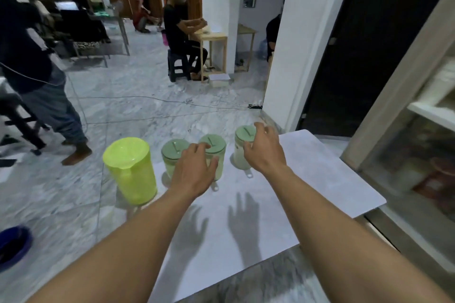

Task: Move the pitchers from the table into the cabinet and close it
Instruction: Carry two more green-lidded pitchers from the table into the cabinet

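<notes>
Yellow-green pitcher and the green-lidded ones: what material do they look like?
Yellow-green pitcher: looks like translucent plastic with a smooth, slightly glossy finish; light glows through its wall. The green-lidded pitchers: apparently clear or frosted plastic bodies with opaque matte sage lids; the table shows through faintly. Motion blur leaves fine texture unclear.

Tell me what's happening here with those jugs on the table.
A person reaches with both hands over a row of four pitchers on the white table. The left hand is on the middle green-lidded pitcher, the right hand on the rightmost pitcher. The yellow pitcher is untouched. Nothing is lifted yet.
</notes>
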A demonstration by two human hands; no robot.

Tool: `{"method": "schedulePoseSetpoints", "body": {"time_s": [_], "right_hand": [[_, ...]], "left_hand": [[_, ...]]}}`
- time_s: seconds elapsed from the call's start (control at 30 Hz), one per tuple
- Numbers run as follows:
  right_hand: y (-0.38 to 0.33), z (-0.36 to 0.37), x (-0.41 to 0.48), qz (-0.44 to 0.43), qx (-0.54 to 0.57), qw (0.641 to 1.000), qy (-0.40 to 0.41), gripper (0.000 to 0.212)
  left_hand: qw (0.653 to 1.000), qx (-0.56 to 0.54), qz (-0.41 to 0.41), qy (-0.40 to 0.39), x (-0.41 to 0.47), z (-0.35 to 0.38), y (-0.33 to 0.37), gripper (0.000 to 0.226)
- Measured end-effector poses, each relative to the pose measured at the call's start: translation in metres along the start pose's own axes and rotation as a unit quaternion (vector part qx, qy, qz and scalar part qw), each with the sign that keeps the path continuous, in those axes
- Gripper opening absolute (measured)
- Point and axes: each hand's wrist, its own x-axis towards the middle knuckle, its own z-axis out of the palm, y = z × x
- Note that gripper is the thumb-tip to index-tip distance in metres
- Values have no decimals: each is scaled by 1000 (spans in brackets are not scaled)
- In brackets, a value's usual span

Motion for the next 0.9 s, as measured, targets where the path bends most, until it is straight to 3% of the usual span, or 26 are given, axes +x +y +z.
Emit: {"method": "schedulePoseSetpoints", "body": {"time_s": [0.1, 0.3, 0.53, 0.8, 0.9], "right_hand": [[34, 22, 28, 21, 7, 1000, -7, 59], [98, 82, 73, 75, 58, 995, -35, 70], [138, 134, 105, 131, 192, 970, -74, 62], [144, 167, 131, 217, 334, 914, -75, 29], [142, 177, 141, 217, 346, 911, -52, 19]], "left_hand": [[999, -29, -21, -8, 16, 44, 1, 49], [983, -98, -153, 41, 40, 133, -5, 65], [913, -238, -327, 63, 69, 192, -19, 57], [894, -289, -333, 78, 89, 209, -18, 34], [899, -284, -317, 100, 95, 212, -21, 26]]}}
